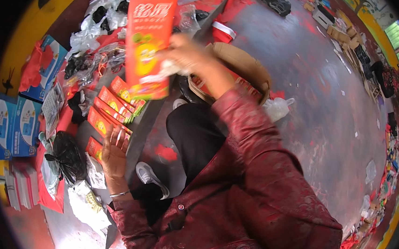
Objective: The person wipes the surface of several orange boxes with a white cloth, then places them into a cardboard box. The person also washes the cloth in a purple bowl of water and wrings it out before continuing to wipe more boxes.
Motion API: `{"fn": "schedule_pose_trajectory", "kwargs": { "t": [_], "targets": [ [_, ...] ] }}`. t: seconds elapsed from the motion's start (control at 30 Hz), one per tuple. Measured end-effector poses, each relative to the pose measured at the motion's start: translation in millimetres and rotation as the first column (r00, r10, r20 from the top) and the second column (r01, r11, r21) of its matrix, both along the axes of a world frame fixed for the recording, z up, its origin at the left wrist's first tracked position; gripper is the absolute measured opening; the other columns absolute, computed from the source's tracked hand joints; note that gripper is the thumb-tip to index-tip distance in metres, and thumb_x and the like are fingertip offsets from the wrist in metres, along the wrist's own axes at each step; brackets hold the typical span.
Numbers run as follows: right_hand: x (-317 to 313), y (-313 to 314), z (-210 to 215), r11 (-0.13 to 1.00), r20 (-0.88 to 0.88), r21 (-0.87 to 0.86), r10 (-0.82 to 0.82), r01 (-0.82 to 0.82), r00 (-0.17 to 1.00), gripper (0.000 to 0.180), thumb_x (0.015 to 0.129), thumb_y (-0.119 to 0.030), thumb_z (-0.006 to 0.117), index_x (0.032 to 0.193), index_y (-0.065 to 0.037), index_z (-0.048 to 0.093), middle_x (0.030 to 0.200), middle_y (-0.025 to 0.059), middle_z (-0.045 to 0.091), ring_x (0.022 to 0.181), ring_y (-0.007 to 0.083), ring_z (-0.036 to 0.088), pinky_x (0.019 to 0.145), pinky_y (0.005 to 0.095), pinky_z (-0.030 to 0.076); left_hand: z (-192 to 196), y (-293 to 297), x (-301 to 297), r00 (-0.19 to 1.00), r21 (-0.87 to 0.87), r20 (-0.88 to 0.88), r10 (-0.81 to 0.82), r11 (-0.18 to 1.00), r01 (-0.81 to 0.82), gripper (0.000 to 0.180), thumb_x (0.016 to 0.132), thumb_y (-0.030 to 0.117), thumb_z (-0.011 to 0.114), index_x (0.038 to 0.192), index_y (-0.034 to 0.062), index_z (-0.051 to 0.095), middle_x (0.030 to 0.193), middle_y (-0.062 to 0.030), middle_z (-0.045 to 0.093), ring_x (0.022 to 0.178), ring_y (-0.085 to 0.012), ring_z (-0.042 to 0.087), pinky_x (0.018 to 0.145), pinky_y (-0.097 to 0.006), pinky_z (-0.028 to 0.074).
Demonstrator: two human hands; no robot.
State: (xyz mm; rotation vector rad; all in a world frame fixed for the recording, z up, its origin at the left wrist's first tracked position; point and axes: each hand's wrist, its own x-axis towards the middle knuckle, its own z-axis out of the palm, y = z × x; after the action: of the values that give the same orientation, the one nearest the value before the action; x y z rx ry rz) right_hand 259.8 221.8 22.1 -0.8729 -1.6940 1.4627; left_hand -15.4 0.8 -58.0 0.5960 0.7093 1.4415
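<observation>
My right hand [184, 54], blurred by motion, grips a tall orange-red packet [147, 41] by its right edge, raised above the work surface. The packet is flat and upright, with a hang slot at its top and yellow and green printing. Something whitish [170, 69] shows at the fingers, too smeared to name. My left hand [114, 151] has its fingers stretched out beside similar orange packets [111, 102], which lie overlapped in small stacks on the left. One more orange packet [94, 148] lies partly behind that hand.
An open cardboard box [232, 61] holding red packets stands right of my knee. Plastic bags [92, 29] and a black bag [69, 154] crowd the left. Blue boxes [26, 127] stand against the yellow wall. Boxes and litter [340, 35] line the far right wall.
</observation>
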Motion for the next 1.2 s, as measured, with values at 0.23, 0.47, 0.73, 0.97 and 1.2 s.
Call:
{"fn": "schedule_pose_trajectory", "kwargs": {
  "t": [0.23,0.47,0.73,0.97,1.2],
  "targets": [
    [229,65,-40,0.962,0.506,0.242,-0.237,0.127,0.829,0.027,0.071,-0.011,0.069,0.095,-0.001,0.063,0.082,0.0039,0.065,0.072,0.0114,0.058,0.067,0.0297,0.046,-19,8,5,0.992,-0.140,-0.128,0.011,0.990,-0.029,0.063,0.080,0.030,0.061,0.131,0.0041,0.036,0.127,-0.0116,0.045,0.111,-0.0198,0.049,0.088,-0.030,0.043],
    [258,58,-128,0.999,0.862,0.030,-0.035,0.018,0.506,0.027,0.070,-0.017,0.069,0.092,-0.004,0.063,0.085,0.0101,0.064,0.073,0.0195,0.058,0.065,0.0340,0.046,-34,26,19,0.986,-0.247,-0.168,-0.017,0.969,-0.025,0.053,0.084,0.021,0.057,0.129,0.0024,0.038,0.121,-0.0106,0.050,0.105,-0.0189,0.052,0.086,-0.029,0.044],
    [217,4,-204,0.995,0.986,0.100,-0.097,-0.013,0.134,0.029,0.063,-0.022,0.070,0.085,-0.003,0.066,0.087,0.0160,0.065,0.083,0.0289,0.064,0.068,0.0364,0.053,-34,35,38,0.950,-0.391,-0.291,-0.112,0.920,-0.011,0.049,0.084,0.019,0.057,0.127,0.0006,0.041,0.116,-0.0128,0.052,0.098,-0.0179,0.054,0.081,-0.028,0.045],
    [225,-29,-236,0.971,0.965,0.236,-0.230,-0.031,0.126,0.020,0.065,-0.019,0.068,0.075,-0.001,0.066,0.079,0.0172,0.065,0.076,0.0286,0.065,0.063,0.0365,0.052,-33,43,40,0.920,-0.464,-0.353,-0.170,0.886,-0.015,0.043,0.084,0.017,0.056,0.122,0.0003,0.045,0.109,-0.0113,0.056,0.092,-0.0163,0.056,0.077,-0.026,0.047],
    [225,-13,-250,0.979,0.961,0.199,-0.202,0.037,0.189,0.038,0.060,-0.036,0.076,0.078,-0.003,0.066,0.081,0.0153,0.065,0.080,0.0294,0.064,0.067,0.0384,0.052,-29,42,41,0.900,-0.462,-0.364,-0.239,0.885,0.048,0.041,0.084,0.018,0.056,0.120,0.0016,0.048,0.109,-0.0105,0.057,0.093,-0.0157,0.057,0.078,-0.026,0.047]
  ]
}}
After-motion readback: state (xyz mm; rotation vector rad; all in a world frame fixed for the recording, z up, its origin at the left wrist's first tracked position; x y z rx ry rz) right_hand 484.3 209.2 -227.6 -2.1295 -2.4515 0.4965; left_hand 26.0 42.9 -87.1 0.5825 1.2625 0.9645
